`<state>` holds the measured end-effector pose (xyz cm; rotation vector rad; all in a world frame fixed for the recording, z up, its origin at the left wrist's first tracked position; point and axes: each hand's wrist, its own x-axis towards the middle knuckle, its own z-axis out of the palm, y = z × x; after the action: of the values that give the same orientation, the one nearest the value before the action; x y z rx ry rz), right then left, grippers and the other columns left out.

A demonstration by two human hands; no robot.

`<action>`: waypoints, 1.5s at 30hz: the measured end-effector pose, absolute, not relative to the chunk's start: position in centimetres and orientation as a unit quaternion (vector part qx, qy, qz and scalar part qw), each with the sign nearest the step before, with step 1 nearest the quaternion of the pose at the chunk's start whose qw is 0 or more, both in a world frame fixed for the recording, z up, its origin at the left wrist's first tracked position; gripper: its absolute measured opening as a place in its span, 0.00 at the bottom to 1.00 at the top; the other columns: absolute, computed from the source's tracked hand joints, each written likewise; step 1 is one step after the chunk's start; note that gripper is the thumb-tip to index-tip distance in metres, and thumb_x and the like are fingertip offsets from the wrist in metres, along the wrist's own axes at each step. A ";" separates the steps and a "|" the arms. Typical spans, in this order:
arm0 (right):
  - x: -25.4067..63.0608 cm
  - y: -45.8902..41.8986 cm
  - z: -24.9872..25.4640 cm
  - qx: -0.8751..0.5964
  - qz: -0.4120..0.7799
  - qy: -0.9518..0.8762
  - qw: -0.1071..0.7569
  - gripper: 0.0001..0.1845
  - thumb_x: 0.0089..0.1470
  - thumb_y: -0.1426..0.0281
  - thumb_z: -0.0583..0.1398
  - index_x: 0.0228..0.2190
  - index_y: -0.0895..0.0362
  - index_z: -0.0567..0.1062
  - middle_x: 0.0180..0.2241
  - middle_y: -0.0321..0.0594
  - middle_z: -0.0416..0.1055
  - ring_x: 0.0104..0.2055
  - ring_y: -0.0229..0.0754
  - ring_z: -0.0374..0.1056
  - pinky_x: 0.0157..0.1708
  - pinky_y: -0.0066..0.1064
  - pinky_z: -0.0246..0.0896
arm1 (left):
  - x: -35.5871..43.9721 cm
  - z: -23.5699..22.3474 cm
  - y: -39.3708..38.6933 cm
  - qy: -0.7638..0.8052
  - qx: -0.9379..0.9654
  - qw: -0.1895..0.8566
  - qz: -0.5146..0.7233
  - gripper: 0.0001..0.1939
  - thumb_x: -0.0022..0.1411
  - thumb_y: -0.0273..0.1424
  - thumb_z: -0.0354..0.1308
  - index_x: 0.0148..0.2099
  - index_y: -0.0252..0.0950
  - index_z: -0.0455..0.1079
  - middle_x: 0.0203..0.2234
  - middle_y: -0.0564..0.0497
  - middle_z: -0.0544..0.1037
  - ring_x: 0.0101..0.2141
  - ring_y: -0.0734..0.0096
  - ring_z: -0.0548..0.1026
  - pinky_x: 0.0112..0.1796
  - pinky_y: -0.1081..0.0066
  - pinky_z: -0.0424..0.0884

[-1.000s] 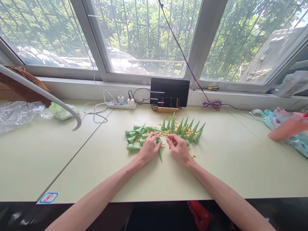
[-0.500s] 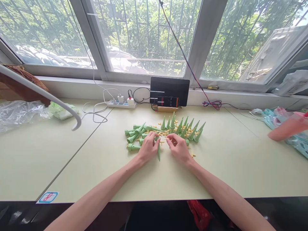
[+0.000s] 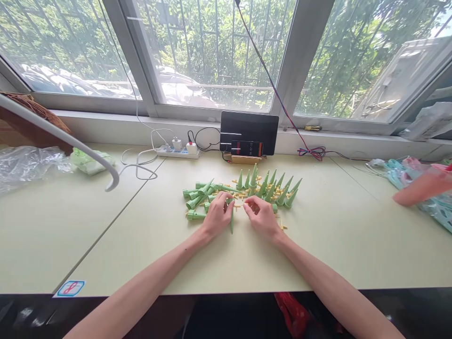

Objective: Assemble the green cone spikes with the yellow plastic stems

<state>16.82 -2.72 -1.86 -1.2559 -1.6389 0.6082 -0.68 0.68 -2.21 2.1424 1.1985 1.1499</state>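
Note:
My left hand (image 3: 219, 213) is closed around a green plastic spike (image 3: 232, 223), whose pointed end slants down toward me below the thumb. Beside its fingertips a small yellow T-shaped plastic piece (image 3: 238, 206) shows; whether it sits in the spike is unclear. My right hand (image 3: 262, 215) is just to the right, thumb and fingers pinched together; what lies between them is too small to make out. Capped green spikes (image 3: 195, 215) lie in a pile left of my left hand. More green spikes (image 3: 271, 192) stand tip-up beyond my right hand, with yellow pieces (image 3: 241, 196) scattered among them.
Behind the parts, a phone (image 3: 247, 148) leans against a dark tablet (image 3: 268, 134). A power strip (image 3: 178, 152) with white cables is at the back left. A white curved rod (image 3: 70, 129) crosses the left side. Plastic bags (image 3: 31, 165) and a pink roll (image 3: 422, 188) lie at the sides.
The green spike in my left hand has tipped slightly, its point shifting a little left and up. Both hands otherwise stay almost in place.

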 end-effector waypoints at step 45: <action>16.8 -2.6 -2.3 -0.475 0.334 -0.666 0.469 0.12 0.58 0.59 0.60 0.34 0.55 0.74 0.31 0.39 0.74 0.24 0.40 0.68 0.26 0.32 0.66 | -0.6 -1.9 0.3 0.397 0.773 0.228 0.438 0.06 0.67 0.33 0.52 0.42 0.37 0.67 0.35 0.50 0.72 0.25 0.77 0.69 0.25 0.74 0.70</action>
<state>16.79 -2.59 -2.27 -1.1644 -1.6322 0.8201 -0.59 0.32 -1.91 2.1300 1.0942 1.2068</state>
